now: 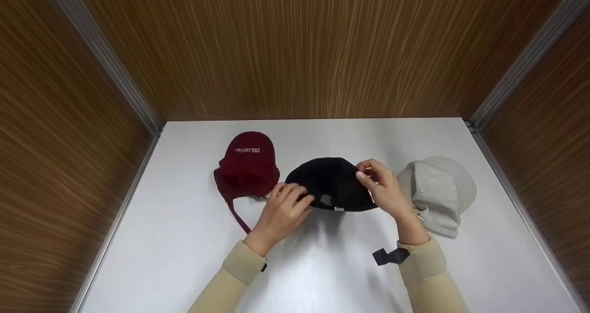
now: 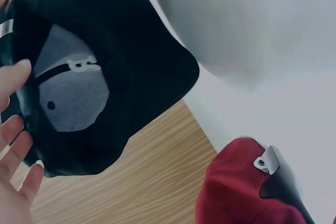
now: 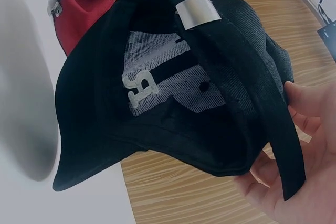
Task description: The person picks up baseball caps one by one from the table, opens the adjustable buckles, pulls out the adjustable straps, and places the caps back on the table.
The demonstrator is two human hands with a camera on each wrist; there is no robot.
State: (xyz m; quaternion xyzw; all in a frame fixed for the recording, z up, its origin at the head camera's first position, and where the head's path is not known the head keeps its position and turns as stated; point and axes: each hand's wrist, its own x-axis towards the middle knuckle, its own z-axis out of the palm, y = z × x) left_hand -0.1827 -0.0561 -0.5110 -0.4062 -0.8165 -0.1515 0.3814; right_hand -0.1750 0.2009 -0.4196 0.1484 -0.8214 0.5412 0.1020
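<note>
Both hands hold a black baseball cap [image 1: 329, 179] above the white table, one at each side. The left hand [image 1: 283, 209] grips the cap's left edge, its thumb over the band in the left wrist view. At the opposite edge, the right hand [image 1: 385, 188] pinches the fabric between thumb and fingers. The right wrist view looks into the cap, showing grey mesh lining [image 3: 197, 90], a stitched pale emblem [image 3: 140, 88], and a back strap [image 3: 257, 103] with a metal buckle [image 3: 198, 12]. The strap's loose end hangs near the right palm.
A dark red cap [image 1: 249, 165] with white lettering lies left of the hands, its strap [image 1: 237, 216] trailing toward the left wrist. A light grey cap [image 1: 438, 188] lies to the right, beside the right forearm. Wood-grain panels [image 1: 304, 50] enclose the white table [image 1: 152, 257] on three sides.
</note>
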